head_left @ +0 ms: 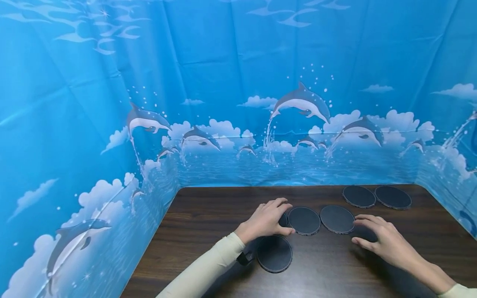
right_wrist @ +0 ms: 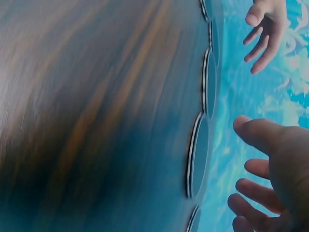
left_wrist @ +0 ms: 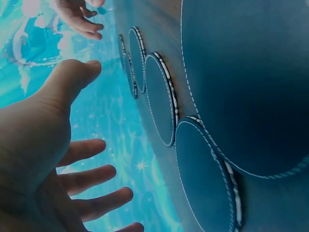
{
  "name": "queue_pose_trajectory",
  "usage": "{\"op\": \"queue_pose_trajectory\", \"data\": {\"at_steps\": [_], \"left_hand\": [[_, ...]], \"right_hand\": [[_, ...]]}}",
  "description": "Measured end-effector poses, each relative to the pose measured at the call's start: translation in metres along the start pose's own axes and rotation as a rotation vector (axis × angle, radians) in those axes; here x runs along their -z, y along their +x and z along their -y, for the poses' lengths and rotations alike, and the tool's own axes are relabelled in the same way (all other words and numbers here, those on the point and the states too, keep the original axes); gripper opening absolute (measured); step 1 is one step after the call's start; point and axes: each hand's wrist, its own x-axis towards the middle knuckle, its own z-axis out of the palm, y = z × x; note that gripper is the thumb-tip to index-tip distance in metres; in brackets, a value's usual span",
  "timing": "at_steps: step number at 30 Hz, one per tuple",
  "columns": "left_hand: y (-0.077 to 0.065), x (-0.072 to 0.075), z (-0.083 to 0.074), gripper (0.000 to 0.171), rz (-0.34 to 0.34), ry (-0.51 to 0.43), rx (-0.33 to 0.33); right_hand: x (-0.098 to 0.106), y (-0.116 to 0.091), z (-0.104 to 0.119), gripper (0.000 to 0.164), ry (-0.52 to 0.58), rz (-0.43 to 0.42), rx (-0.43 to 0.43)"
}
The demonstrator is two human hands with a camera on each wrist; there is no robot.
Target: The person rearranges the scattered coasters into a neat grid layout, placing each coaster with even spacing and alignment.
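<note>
Several dark round coasters with stitched rims lie flat on the table. Over the left end of a touching row hovers my left hand [head_left: 265, 219], fingers spread and holding nothing. It partly hides one coaster [head_left: 283, 219]; beside that lie a middle coaster [head_left: 304, 221] and a right-hand coaster [head_left: 337, 219]. Nearer to me, below the left hand, is a separate coaster [head_left: 274, 253]. My right hand [head_left: 389, 244], fingers loosely bent, is just right of the row's end. In the right wrist view, nothing is between the right hand's [right_wrist: 270, 169] thumb and fingers.
Two more coasters, one left [head_left: 359, 196] and one right [head_left: 393, 197], touch side by side near the back edge. The dark wood table [head_left: 201, 219] meets a blue dolphin-print curtain [head_left: 231, 82] at its back and sides. A black device [head_left: 244, 259] sits under the left wrist.
</note>
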Motion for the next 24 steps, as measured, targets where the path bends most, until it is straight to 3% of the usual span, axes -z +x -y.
{"op": "queue_pose_trajectory", "data": {"at_steps": [9, 17, 24], "left_hand": [[0.056, -0.008, -0.01, 0.081, 0.022, 0.011, -0.026], [0.097, -0.015, -0.021, 0.08, 0.046, 0.026, -0.053], [0.13, -0.023, -0.033, 0.079, 0.079, 0.022, -0.094]], "right_hand": [[0.022, 0.0, -0.046, 0.044, 0.02, 0.023, -0.049], [0.034, 0.006, -0.077, 0.04, -0.006, 0.024, -0.087], [0.037, 0.014, -0.1, 0.049, -0.006, 0.049, -0.147]]}}
